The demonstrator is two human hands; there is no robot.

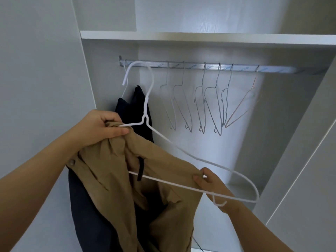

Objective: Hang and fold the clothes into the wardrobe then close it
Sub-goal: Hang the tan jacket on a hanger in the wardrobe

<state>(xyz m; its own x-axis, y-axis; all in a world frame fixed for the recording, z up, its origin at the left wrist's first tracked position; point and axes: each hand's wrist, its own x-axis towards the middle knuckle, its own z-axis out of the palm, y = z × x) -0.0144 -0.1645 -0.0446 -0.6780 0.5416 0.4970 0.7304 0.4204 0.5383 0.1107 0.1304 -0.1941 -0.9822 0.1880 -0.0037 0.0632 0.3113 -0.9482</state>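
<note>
A tan garment (112,180) with a button hangs between my hands in front of the open wardrobe. My left hand (101,127) grips its bunched top together with the left end of a white wire hanger (181,149). My right hand (211,180) pinches the garment's right edge at the hanger's lower bar. The hanger's hook points up, just below the metal rail (200,67). A dark garment (135,110) hangs on the rail at the left, behind the tan one.
Several bare wire hangers (212,104) hang along the rail to the right. A white shelf (200,38) runs above the rail. The wardrobe's side panel (45,70) stands at left, its frame (300,160) at right.
</note>
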